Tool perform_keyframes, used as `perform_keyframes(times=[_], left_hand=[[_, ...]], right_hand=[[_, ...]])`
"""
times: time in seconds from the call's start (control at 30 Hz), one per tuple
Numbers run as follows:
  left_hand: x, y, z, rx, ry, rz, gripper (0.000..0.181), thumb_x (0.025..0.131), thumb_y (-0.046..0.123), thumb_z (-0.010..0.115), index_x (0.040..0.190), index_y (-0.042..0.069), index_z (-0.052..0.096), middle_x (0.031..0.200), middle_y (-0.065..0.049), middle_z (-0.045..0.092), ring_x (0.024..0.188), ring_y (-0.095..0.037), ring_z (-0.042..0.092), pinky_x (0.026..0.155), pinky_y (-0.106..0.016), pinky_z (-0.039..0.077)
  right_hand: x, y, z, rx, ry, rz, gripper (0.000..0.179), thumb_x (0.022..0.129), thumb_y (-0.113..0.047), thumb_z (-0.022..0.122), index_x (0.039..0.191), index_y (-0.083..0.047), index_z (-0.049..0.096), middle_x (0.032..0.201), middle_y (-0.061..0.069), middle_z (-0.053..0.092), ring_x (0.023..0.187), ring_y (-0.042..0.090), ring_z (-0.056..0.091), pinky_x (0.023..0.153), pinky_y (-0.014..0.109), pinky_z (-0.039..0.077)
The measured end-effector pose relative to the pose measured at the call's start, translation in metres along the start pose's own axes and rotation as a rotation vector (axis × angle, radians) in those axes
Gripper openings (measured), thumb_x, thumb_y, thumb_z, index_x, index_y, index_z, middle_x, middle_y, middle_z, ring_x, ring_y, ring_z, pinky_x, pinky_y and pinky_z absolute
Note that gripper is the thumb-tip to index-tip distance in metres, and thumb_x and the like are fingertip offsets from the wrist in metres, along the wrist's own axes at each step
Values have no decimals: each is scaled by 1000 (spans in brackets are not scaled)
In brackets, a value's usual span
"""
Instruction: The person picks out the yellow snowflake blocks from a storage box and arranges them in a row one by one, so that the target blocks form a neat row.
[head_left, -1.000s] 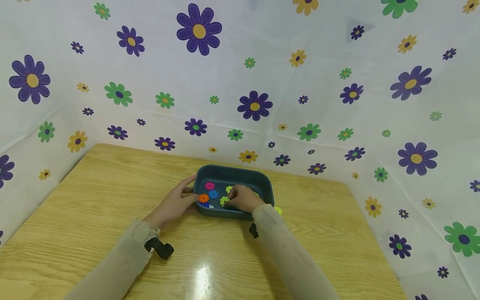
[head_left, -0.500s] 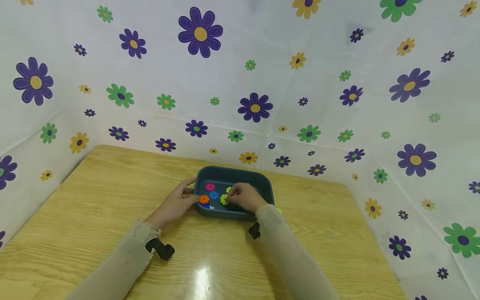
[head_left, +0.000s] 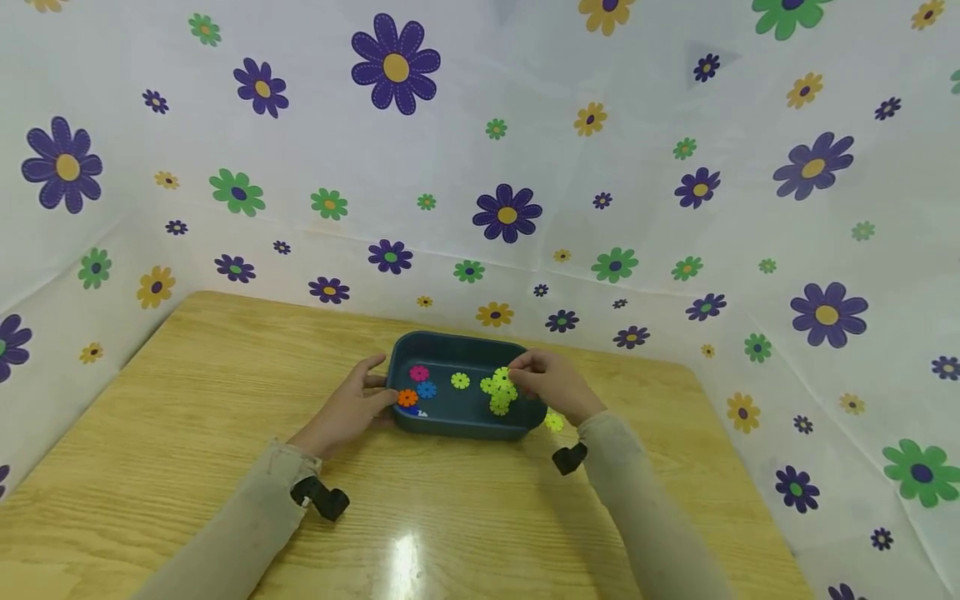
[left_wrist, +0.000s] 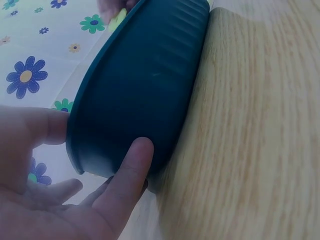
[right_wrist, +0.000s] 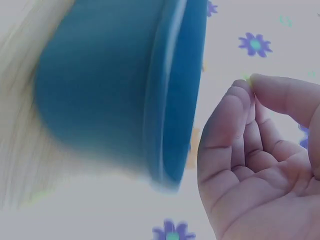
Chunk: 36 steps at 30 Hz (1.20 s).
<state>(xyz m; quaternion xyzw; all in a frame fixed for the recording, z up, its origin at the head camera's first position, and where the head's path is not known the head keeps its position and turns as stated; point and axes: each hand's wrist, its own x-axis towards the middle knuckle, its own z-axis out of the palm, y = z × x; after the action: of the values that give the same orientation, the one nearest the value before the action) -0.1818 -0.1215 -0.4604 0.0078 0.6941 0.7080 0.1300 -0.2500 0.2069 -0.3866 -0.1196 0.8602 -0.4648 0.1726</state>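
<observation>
A dark teal tray (head_left: 450, 429) sits on the wooden table. My left hand (head_left: 352, 408) rests at its left end, thumb and fingers fairly straight against rim and outer wall. In the left wrist view one fingertip (left_wrist: 142, 147) presses the wall. My right hand (head_left: 555, 387) pinches a small yellow-green flower disc over the tray's right end; in the right wrist view only a sliver shows between thumb and finger. Below lies a cluster of yellow-green flower discs (head_left: 498, 403). Another yellow-green disc (head_left: 460, 381) lies mid-tray.
At the tray's left end are a pink disc (head_left: 419, 373), a blue disc (head_left: 427, 390), an orange disc (head_left: 407, 398) and a dark blue piece (head_left: 413, 410). A yellow-green disc (head_left: 553, 421) lies outside on the table (head_left: 637, 467). A flower-patterned sheet (head_left: 450, 158) stands behind.
My right hand has moved from the tray's middle to its right end, taking a yellow-green disc along and uncovering the cluster. The left hand has stayed at the tray.
</observation>
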Motion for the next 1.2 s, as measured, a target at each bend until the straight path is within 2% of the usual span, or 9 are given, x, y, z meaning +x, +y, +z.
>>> perform_keyframes(times=[0.13, 0.27, 0.5, 0.6, 0.73, 0.93, 1.2], left_hand=[[2, 0, -1, 7, -5, 14, 76, 107, 11, 54, 167, 17, 8, 155, -31, 32, 134, -47, 50, 97, -50, 59], [1, 1, -2, 18, 0, 15, 74, 107, 11, 55, 167, 20, 13, 154, -30, 34, 132, -47, 52, 96, -50, 59], [-2, 0, -3, 53, 7, 16, 70, 107, 12, 54, 167, 20, 17, 154, -31, 35, 128, -45, 56, 95, -49, 60], [-2, 0, -3, 56, 6, 14, 70, 107, 12, 53, 167, 20, 17, 154, -31, 35, 126, -44, 57, 95, -50, 59], [-3, 0, -3, 58, 4, 5, 69, 108, 12, 53, 167, 20, 17, 155, -30, 34, 126, -42, 58, 96, -49, 59], [-4, 2, -2, 55, 0, -1, 70, 108, 12, 52, 167, 16, 13, 156, -31, 32, 127, -44, 57, 98, -50, 58], [-2, 4, 2, 73, 6, -11, 71, 108, 12, 53, 166, 12, 12, 157, -31, 33, 128, -45, 57, 97, -50, 58]], right_hand=[[-17, 13, -33, -7, 33, 31, 25, 106, -19, 60, 118, 2, 62, 106, 17, 63, 91, 26, 59, 86, 39, 56], [-28, 34, -54, -46, 80, 81, 25, 106, -18, 58, 119, 4, 61, 110, 17, 64, 93, 28, 60, 84, 37, 57], [-32, 88, -62, -88, 135, 216, 21, 104, -16, 61, 112, 3, 67, 99, 11, 66, 81, 19, 59, 76, 32, 58], [-32, 102, -61, -141, 140, 241, 21, 102, -17, 64, 109, 2, 69, 96, 9, 67, 80, 18, 57, 72, 30, 54], [-33, 110, -59, -197, 158, 256, 19, 99, -18, 67, 104, -1, 72, 95, 8, 69, 81, 19, 60, 70, 29, 51], [-32, 108, -56, -239, 163, 266, 17, 97, -18, 69, 101, -3, 75, 94, 7, 71, 80, 18, 62, 70, 28, 51], [-32, 108, -56, -260, 161, 269, 16, 96, -18, 69, 98, -3, 76, 93, 7, 72, 80, 19, 64, 71, 29, 53]])
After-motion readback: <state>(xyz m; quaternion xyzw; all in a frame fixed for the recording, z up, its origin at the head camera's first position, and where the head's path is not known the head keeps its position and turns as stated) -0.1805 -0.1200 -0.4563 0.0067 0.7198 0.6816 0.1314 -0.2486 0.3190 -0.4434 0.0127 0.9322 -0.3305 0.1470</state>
